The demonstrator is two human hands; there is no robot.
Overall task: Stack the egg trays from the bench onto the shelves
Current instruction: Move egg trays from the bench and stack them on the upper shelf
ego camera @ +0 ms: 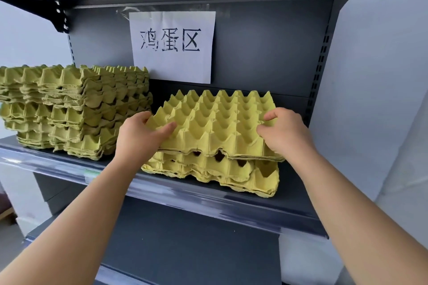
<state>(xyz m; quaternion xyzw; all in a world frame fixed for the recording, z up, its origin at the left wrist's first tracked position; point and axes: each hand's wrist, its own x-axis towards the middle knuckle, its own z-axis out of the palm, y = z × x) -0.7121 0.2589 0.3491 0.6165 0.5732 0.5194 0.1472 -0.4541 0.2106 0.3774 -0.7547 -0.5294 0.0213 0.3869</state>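
Paper sign [172, 46] on shelf back panel [266, 48]: "鸡蛋区".

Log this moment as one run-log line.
step: top tray onto short stack | left hand: grips tray's left edge | right hand: grips right edge | tall stack: left side of shelf

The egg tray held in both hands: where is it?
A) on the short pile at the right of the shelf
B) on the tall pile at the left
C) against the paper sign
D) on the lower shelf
A: the left hand and right hand grip the egg tray by its side edges on top of the short pile, right of the tall pile.
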